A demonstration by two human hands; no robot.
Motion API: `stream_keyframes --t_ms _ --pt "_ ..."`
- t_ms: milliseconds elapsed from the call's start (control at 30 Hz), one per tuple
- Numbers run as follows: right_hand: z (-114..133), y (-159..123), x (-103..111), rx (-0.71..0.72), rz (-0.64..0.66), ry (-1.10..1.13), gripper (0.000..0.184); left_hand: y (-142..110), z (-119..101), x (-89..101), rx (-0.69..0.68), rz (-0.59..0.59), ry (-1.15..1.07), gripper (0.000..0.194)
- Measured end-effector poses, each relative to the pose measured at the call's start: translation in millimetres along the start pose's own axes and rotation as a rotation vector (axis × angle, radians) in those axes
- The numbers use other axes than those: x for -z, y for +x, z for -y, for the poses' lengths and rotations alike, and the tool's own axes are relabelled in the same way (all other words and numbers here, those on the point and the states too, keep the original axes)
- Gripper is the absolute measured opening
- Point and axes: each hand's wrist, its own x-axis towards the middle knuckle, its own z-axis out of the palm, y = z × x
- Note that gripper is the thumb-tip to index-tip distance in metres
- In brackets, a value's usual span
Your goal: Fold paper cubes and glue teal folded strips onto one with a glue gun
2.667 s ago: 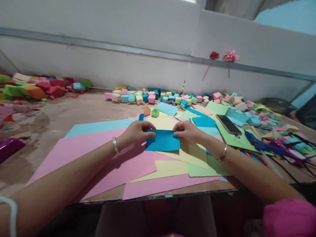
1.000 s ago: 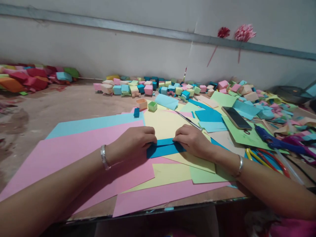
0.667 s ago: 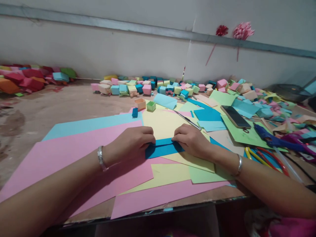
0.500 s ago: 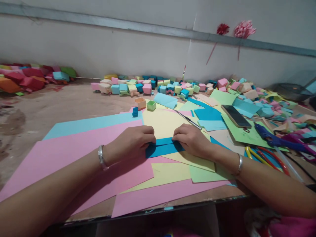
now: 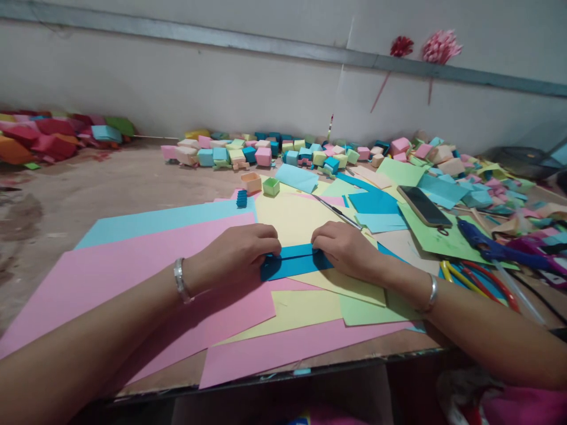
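A strip of dark blue paper point(image 5: 295, 268) lies in front of me, its far edge folded over so that a thin dark line runs along its length. My left hand point(image 5: 250, 248) has its fingers curled down on the strip's left end. At the other end, my right hand point(image 5: 343, 248) pinches the fold, fingers bent. Beneath the strip are yellow sheets point(image 5: 283, 221) and a large pink sheet point(image 5: 146, 283). A pen point(image 5: 339, 211) rests just beyond my right hand. The fingertips of both hands are partly hidden.
Small folded paper boxes point(image 5: 263, 156) line the wall in several colours. A green box point(image 5: 271, 187) and a peach box point(image 5: 251, 182) stand nearer. To the right are a phone point(image 5: 424, 205), scissors point(image 5: 487, 280) and a blue glue gun point(image 5: 491, 243). The table edge point(image 5: 283, 375) runs close to me.
The folded flap of the blue strip now lies flatter, with a straighter line along it. My hands have barely moved, staying at its two ends.
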Motion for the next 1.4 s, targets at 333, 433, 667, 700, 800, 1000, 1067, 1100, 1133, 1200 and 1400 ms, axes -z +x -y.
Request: stream_keyframes --t_ms 333,433,667,700,800,1000,1067,1100,1133,1200,1400 --pt "2.0 1.0 0.1 -0.069 -0.025 0.065 0.024 -0.6 4.6 -3.4 0.034 -0.060 -0.017 0.019" --pt "2.4 1.7 0.3 -0.068 -0.016 0.074 0.024 -0.4 4.0 -4.4 0.037 -0.088 -0.043 0.015" --pt "-2.0 -1.4 -3.5 -0.129 -0.071 0.188 0.009 -1.5 8.0 -8.5 0.138 -0.129 -0.174 0.016" --pt "-2.7 -1.9 -4.2 -0.130 -0.073 0.212 0.007 -1.3 8.3 -7.9 0.144 -0.118 -0.192 0.017" --pt "-3.8 -2.3 -5.0 -0.124 -0.058 0.216 0.009 -0.3 6.9 -5.1 0.154 -0.074 -0.223 0.018" --pt "-1.4 1.6 -0.9 0.003 -0.075 0.085 0.024 1.1 1.6 -3.0 0.137 -0.103 -0.243 0.012" --pt "-1.2 3.1 1.4 0.059 -0.065 0.054 0.026 1.0 1.4 -2.7 0.086 -0.102 -0.239 0.019" --pt "-1.4 3.7 2.5 0.081 -0.053 0.045 0.027 1.0 1.6 -2.3 0.058 -0.086 -0.242 0.022" --pt "-1.7 4.1 3.5 0.097 -0.038 0.039 0.027 0.8 2.0 -1.8 0.036 -0.067 -0.246 0.024" --pt "-2.7 4.5 5.1 0.126 -0.008 0.032 0.027 0.6 3.2 -0.7 0.012 -0.026 -0.253 0.027" --pt "-6.8 3.6 8.1 0.155 0.041 0.058 0.028 0.4 5.3 1.9 -0.007 0.015 -0.256 0.029"
